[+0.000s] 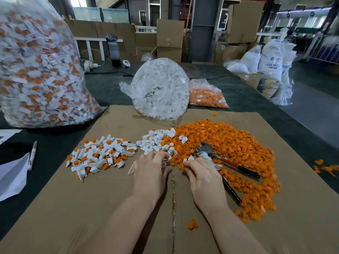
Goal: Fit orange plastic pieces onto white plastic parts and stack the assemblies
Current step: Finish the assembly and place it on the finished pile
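Note:
A wide heap of orange plastic pieces [229, 143] covers the right of the cardboard sheet [91, 208]. Loose white plastic parts [156, 141] lie at its left edge. Further left sits a pile of fitted white-and-orange assemblies [99, 154]. My left hand [150, 171] rests at the near edge of the white parts, fingers curled on a white part; its palm side is hidden. My right hand [201, 175] pinches a small white piece [189, 158] at the edge of the orange heap. The two hands are close together, fingertips nearly meeting.
Pliers with red-black handles [229, 164] lie on the orange heap beside my right hand. A bag of white parts [161, 88], a bag of orange pieces [207, 96] and a big bag of assemblies [36, 70] stand behind. A marker [33, 154] and papers lie left.

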`<act>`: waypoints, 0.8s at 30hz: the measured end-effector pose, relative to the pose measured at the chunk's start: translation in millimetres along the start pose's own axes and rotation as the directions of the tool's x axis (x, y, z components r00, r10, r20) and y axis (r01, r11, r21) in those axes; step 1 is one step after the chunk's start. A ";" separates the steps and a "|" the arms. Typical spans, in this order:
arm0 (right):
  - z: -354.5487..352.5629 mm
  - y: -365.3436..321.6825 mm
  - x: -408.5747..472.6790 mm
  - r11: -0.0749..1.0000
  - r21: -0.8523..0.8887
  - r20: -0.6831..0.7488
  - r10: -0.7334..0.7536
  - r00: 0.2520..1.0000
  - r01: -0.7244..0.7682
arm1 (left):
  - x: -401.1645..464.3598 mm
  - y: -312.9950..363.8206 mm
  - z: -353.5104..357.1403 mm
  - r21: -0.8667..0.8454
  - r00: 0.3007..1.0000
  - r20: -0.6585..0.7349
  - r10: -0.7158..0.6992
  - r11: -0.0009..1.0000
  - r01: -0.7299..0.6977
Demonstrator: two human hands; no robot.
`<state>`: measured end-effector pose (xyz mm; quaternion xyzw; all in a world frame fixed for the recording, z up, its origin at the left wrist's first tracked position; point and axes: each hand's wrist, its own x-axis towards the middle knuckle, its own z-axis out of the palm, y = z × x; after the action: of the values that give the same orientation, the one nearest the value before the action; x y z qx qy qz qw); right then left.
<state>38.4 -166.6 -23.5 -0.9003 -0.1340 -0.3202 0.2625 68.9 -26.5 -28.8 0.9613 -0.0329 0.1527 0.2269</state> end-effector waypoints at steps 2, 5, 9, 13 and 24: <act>0.1 -0.2 -0.3 1.000 -0.002 -0.002 -0.001 1.000 0.001 | -1.5 0.6 -1.5 -0.080 1.000 -0.007 -0.008 0.997 0.008; 0.4 0.0 -0.8 1.000 -0.007 -0.003 -0.001 1.000 0.001 | -2.9 1.4 -2.5 -0.143 0.999 -0.003 -0.039 0.989 0.038; 0.0 0.2 -1.0 1.000 -0.007 0.003 0.002 1.000 -0.002 | -4.1 2.1 -5.5 -0.135 0.999 -0.003 -0.033 0.990 0.032; 0.5 0.4 -1.0 1.000 0.001 0.009 0.002 1.000 -0.002 | -6.1 4.9 -5.9 -0.191 1.000 0.015 0.022 0.981 -0.019; -1.2 0.2 -0.5 1.000 0.002 -0.031 -0.003 1.000 0.003 | -8.5 16.5 -5.0 -0.362 0.999 -0.028 0.047 0.931 -0.054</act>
<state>37.5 -167.4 -23.2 -0.8948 -0.1319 -0.3342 0.2651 57.2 -39.1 -20.1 0.9002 -0.0830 0.1588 0.3968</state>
